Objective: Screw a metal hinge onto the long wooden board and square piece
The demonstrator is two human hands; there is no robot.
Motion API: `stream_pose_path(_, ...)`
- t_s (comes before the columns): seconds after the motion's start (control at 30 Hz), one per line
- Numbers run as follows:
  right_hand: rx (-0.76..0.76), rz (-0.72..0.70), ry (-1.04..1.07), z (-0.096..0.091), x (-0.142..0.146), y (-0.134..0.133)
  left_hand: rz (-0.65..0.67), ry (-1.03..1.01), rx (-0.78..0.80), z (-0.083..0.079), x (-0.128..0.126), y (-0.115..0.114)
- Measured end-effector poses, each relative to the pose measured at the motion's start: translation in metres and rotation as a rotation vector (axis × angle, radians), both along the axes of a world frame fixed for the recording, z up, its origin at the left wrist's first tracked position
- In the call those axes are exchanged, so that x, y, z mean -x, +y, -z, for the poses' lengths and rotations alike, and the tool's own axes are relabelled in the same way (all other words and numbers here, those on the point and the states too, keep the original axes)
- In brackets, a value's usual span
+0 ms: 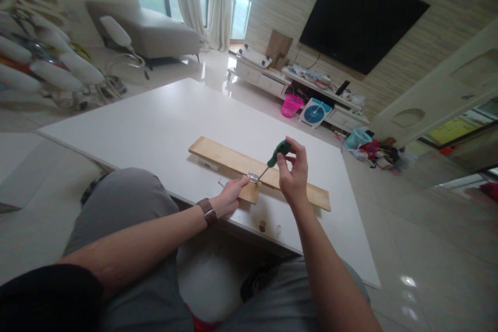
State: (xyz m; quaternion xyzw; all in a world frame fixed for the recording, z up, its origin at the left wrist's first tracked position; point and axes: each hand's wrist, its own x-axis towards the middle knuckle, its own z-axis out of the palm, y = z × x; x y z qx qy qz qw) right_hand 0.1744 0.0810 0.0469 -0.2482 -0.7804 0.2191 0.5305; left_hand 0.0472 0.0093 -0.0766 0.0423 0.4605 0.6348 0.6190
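A long pale wooden plank [221, 156] lies across the white table [155, 124], with a shorter wooden piece [249, 194] meeting it from the near side. A small metal bracket [253, 177] sits at their joint. My right hand [294, 172] is closed around a green-handled screwdriver [278, 153] whose tip points down at the bracket. My left hand [230, 197], watch on its wrist, has its fingers curled and pinches at the bracket and the short piece.
Two small items [263, 226] lie near the table's front edge. Beyond the table stand a grey sofa [163, 31], a low TV cabinet [272, 80] under a wall TV [360, 15], a pink basket [291, 105] and a small fan [314, 112].
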Motion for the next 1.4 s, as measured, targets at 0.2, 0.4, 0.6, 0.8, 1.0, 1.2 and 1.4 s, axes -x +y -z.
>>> stream_pose_path(0.2, 0.005, -0.006, -0.014, -0.0026, -0.0005, -0.0016, 0.006, 0.009, 0.001, 0.0008, 0.0005, 0.0002)
stream_pose_path(0.4, -0.015, 0.032, 0.017, -0.0009, 0.0008, -0.0025, -0.002, 0.020, 0.014, -0.0001, -0.0005, 0.0002)
stream_pose_path(0.6, -0.002, 0.007, -0.048, -0.0032, 0.0002, -0.0036, 0.000, 0.029, 0.002, 0.0006, -0.0012, -0.0010)
stream_pose_path(0.8, -0.048, 0.057, -0.047, -0.0053, 0.0001, -0.0038, -0.018, 0.043, 0.017, -0.0008, -0.0012, -0.0014)
stream_pose_path(1.0, -0.077, -0.009, -0.084, -0.0072, -0.0003, -0.0042, -0.016, 0.048, 0.023, -0.0029, -0.0010, -0.0017)
stream_pose_path(1.2, -0.120, 0.085, -0.035, -0.0087, -0.0010, -0.0061, -0.037, 0.042, 0.003, -0.0011, -0.0014, -0.0023)
stream_pose_path(1.4, -0.048, -0.004, -0.070, -0.0080, -0.0018, -0.0057, -0.035, 0.030, -0.006, 0.0008, -0.0012, -0.0024)
